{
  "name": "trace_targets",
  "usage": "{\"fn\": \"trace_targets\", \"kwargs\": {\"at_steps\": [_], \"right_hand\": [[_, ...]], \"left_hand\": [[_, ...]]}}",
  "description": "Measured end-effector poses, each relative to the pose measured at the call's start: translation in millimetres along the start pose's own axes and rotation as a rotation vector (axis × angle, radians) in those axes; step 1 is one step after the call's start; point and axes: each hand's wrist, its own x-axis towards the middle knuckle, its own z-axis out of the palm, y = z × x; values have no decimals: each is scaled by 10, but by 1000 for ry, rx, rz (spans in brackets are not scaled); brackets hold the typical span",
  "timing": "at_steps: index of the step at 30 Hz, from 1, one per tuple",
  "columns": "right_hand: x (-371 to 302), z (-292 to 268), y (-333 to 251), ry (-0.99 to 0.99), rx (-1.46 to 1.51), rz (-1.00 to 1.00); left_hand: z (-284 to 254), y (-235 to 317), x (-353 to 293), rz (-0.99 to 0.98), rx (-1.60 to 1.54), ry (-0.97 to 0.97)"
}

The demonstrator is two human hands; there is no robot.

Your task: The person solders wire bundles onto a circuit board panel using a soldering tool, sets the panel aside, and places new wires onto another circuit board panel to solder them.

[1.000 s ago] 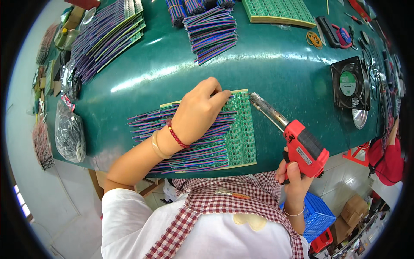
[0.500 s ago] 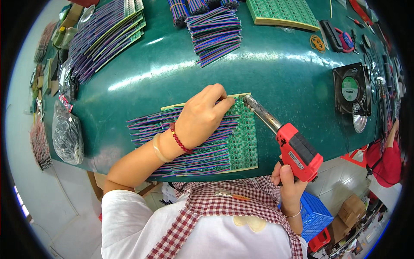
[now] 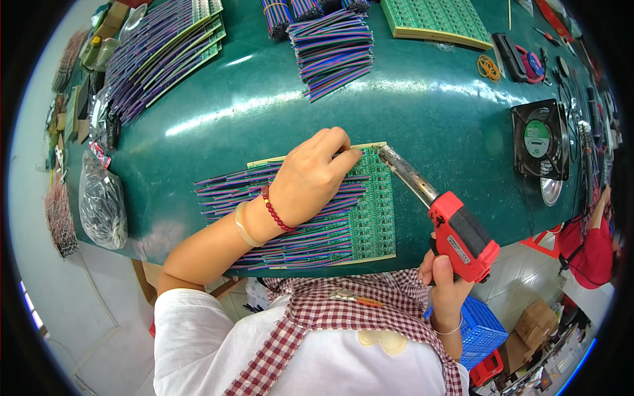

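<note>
A green circuit board panel [image 3: 375, 224] lies at the table's near edge, with rows of thin purple, blue and red wires [image 3: 297, 244] stretching left across it. Over its upper part is my left hand [image 3: 316, 173], fingers pinched together near the top row; what they hold is hidden. My right hand [image 3: 444, 280] grips a red and black soldering gun [image 3: 462, 234] below its body. The gun's metal barrel slants up and left, its tip by the panel's top right corner, a little right of my left fingertips.
Wired panels [image 3: 165, 59] are stacked at far left, wire bundles [image 3: 330, 53] at far centre, bare panels [image 3: 436, 23] beyond. To the right stand a black fan [image 3: 538, 138] and orange rubber bands [image 3: 487, 68]. A clear bag [image 3: 102, 204] sits left; a blue crate [image 3: 481, 330] is below the table.
The soldering gun has shifted slightly to the right, its tip a little farther from my left fingertips. My left hand stays pinched at almost the same spot.
</note>
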Motion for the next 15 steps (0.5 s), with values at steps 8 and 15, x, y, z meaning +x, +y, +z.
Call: {"fn": "trace_targets", "kwargs": {"at_steps": [8,15], "right_hand": [[-6,17,0,-17,-32,-2],[8,12,14,-51,-68,10]], "left_hand": [[-4,-1,9,-45,-56,21],[-8,11,20,-41,-57,26]]}}
